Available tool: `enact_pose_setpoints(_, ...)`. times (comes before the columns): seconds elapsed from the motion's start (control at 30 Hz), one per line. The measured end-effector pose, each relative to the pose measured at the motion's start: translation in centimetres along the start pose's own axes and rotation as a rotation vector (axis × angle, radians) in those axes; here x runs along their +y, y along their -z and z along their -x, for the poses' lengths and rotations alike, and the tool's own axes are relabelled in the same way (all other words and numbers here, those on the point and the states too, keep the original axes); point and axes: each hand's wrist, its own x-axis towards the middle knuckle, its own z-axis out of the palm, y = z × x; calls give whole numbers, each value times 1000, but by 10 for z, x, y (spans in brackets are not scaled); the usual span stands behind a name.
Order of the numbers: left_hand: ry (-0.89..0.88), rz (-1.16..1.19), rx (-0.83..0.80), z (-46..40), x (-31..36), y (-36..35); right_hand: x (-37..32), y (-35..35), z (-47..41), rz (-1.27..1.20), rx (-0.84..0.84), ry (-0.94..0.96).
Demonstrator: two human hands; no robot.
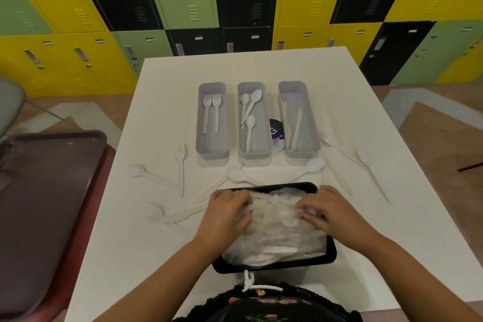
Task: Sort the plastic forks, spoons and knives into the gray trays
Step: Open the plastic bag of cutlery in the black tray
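Three gray trays stand side by side: the left tray holds two forks, the middle tray three spoons, the right tray knives. Loose white cutlery lies around them, among it a fork and spoons. In front of me a black container holds a clear plastic bag with more cutlery. My left hand and my right hand both grip the bag's top from either side.
The white table ends close on the left, where a dark tray rests on a red seat. A purple sticker lies between the middle and right trays. Colourful lockers stand behind the table.
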Motion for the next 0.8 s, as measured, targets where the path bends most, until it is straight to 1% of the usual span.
enact_pose_setpoints(0.07,100,44,57,5,-6,8,8,8,8,15,9,-50)
enact_pose_setpoints(0.13,159,45,103,10,-12,15,16,14,16,59,3,-96)
enact_pose_setpoints(0.2,248,66,78,13,-19,19,24,18,22,129,-60,-142)
enact_pose_setpoints(0.3,378,140,-18,20,-26,21,25,21,25,176,-152,-242)
enact_pose_setpoints(0.33,389,138,-10,22,-25,20,22,22,24,149,-135,-239)
enact_pose_setpoints(0.37,367,101,35,24,-23,18,17,23,23,115,-95,-199)
enact_pose_setpoints(0.4,297,42,99,25,-20,16,8,25,21,73,-65,-147)
enact_pose_setpoints(0.43,175,-25,163,24,-15,16,-1,26,17,23,-44,-97)
enact_pose_setpoints(0.47,20,-94,211,22,-9,16,-12,27,11,-31,-39,-53)
enact_pose_setpoints(0.5,-135,-145,215,19,-1,17,-21,26,7,-58,-68,-22)
enact_pose_setpoints(0.57,-388,-217,126,14,10,15,-39,14,0,2,-161,60)
enact_pose_setpoints(0.6,-475,-249,61,11,13,13,-40,4,-2,60,-206,93)
enact_pose_setpoints(0.63,-531,-285,-21,9,14,10,-41,-3,-3,91,-249,90)
enact_pose_setpoints(0.67,-560,-321,-103,8,11,8,-40,-6,-4,85,-297,38)
enact_pose_setpoints(0.73,-554,-411,-296,8,5,8,-39,-3,-3,63,-339,-46)
enact_pose_setpoints(0.8,-542,-519,-362,9,-2,16,-39,6,0,56,-350,-57)
